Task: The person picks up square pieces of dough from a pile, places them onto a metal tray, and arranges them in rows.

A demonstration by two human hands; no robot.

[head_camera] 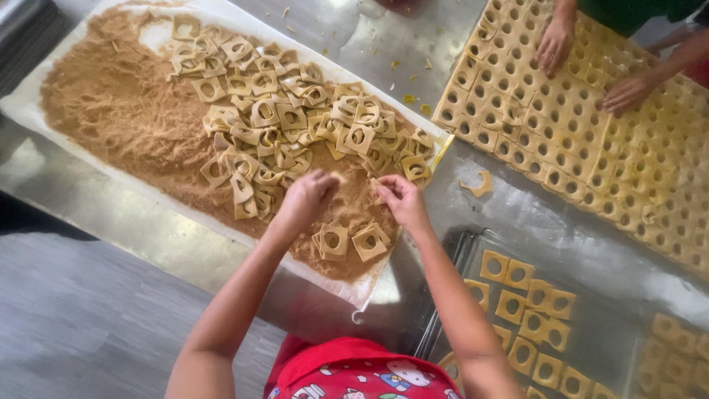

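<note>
The dough square, a thin cut-out with a round hole, sits pinched in the fingertips of the right hand over the brown crumb bed. It looks soft, light and easily torn, so the outer edges seem the safest hold. The left hand, at nine o'clock of it, is curled, fingers together; whether it grips anything I cannot tell. Two coated squares lie at six o'clock, a heap at eleven.

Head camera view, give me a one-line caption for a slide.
Two hands, left and right, work square holed dough pieces in brown crumbs.
</note>
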